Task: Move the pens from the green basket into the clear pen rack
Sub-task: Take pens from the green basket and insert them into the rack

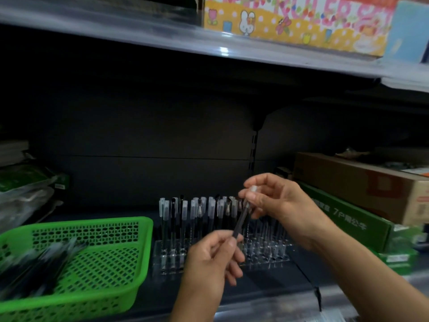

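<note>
One pen (242,214) is in hand, held at a slant above the clear pen rack (267,254). The left hand (209,259) has a closed pinch grip on the lower, dark end of the barrel. The right hand (281,205) has a closed fingertip grip on the upper, clear-capped end. Neither hand holds anything else. The rack stands on the shelf (267,289) just beside the green basket (139,228), on the basket's right. The left part of the rack carries the racked pens (185,219), upright with caps uppermost, while open holes show in its right part. The remaining pens (41,263) lie in a loose heap in the left of the basket, too blurred to count. Assessment: the step in hand is seating this one pen, and the task is judged partly done. Recommendation: bring the pen upright before lowering it, as a slanted entry is likely to catch on a hole's edge or knock the neighbouring pens. Pass control to the upper grip and release the lower one once the tip is over a hole. Choose the nearest free hole next to the filled rows so the row fills in order. Lower the pen straight and let go only when it is seated.
</note>
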